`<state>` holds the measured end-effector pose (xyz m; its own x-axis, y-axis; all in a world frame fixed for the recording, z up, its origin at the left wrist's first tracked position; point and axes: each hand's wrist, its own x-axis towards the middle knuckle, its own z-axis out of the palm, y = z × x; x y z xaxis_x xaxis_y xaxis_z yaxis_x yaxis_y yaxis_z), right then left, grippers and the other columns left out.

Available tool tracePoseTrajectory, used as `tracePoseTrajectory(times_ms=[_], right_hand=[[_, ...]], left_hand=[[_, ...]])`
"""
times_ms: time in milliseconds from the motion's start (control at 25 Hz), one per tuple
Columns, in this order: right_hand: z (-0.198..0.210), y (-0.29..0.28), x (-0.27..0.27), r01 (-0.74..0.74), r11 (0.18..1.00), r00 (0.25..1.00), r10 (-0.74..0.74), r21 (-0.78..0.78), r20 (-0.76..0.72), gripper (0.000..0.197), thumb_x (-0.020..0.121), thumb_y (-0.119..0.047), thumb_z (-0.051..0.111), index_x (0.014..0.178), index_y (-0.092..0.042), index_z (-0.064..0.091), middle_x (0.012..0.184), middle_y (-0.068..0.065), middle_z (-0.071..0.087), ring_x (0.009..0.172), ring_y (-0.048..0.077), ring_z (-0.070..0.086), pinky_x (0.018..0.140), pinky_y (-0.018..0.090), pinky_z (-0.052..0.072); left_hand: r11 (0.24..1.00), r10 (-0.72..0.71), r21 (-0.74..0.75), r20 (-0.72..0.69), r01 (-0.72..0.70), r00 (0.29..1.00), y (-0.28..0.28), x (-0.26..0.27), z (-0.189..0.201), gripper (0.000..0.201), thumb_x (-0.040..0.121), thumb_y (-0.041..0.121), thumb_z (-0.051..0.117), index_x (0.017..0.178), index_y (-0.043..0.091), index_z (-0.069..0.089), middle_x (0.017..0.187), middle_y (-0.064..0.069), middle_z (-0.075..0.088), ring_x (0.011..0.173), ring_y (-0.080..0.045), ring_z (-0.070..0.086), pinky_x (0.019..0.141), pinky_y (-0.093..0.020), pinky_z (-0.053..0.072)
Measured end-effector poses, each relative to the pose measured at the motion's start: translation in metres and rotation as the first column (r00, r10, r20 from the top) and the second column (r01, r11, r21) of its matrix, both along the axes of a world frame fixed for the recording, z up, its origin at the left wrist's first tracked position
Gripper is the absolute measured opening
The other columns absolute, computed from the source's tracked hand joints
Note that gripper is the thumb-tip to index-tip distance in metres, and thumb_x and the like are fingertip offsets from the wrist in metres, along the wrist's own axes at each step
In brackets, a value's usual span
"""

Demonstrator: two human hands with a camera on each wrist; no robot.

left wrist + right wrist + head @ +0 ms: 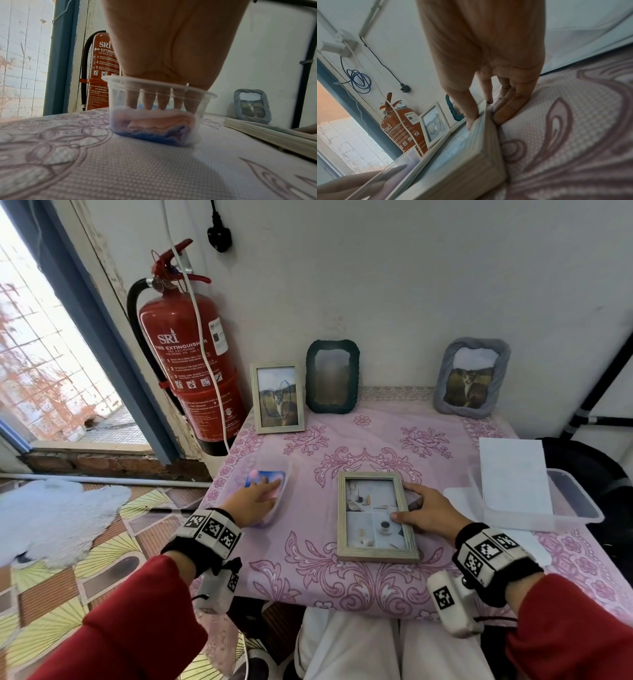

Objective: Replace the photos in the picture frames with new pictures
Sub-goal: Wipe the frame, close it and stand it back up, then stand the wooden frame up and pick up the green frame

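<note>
Frame (pixel 376 517) at centre bottom of the head view lies flat on the cloth, right hand (pixel 426 513) clamped on its right edge. Three frames at the top of the picture stand with cat photos, probably not yet replaced. Left hand (pixel 255 501) has straight fingers (pixel 147 100) apart inside the tub (pixel 154 111); only the left wrist view shows them touching cloth or photos there, I cannot tell which.

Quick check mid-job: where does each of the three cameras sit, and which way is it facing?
Head: above the table, looking down; both forearms, left hand, right hand.
Left wrist: low over the cloth, along the fingers into the clear tub.
Right wrist: along the hand gripping the wooden frame.
Shared: the fire extinguisher shows in all three views.
</note>
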<state>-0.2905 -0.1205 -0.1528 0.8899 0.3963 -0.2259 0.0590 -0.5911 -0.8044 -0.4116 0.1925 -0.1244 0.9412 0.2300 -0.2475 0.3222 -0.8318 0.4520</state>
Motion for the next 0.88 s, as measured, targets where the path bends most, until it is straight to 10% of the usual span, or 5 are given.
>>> tracePoseTrajectory(times_ms=[520,880], right_hand=[[0.0,0.0,-0.001,-0.007,1.0,1.0,0.007,-0.009,0.02,0.08,0.072,-0.018,0.079,0.142,-0.019,0.038,0.07,-0.01,0.05,0.083,0.019,0.055,0.076,0.025,0.042],[0.006,0.001,-0.009,-0.01,0.999,0.998,0.012,-0.036,0.063,0.07,0.075,-0.018,0.077,0.138,-0.016,0.044,0.071,-0.016,0.045,0.079,0.016,0.054,0.071,0.021,0.041]], left_hand=[[0.994,-0.027,0.105,0.511,-0.031,0.859,-0.056,0.018,0.022,0.035,0.088,0.005,0.049,0.122,0.008,0.057,0.125,-0.008,0.054,0.119,-0.024,0.046,0.1,-0.031,0.034],[0.978,0.101,-0.196,0.169,-0.067,0.98,-0.116,0.04,-0.011,0.048,0.09,0.019,0.056,0.132,0.0,0.042,0.12,-0.019,0.055,0.109,-0.03,0.054,0.093,-0.031,0.042]])
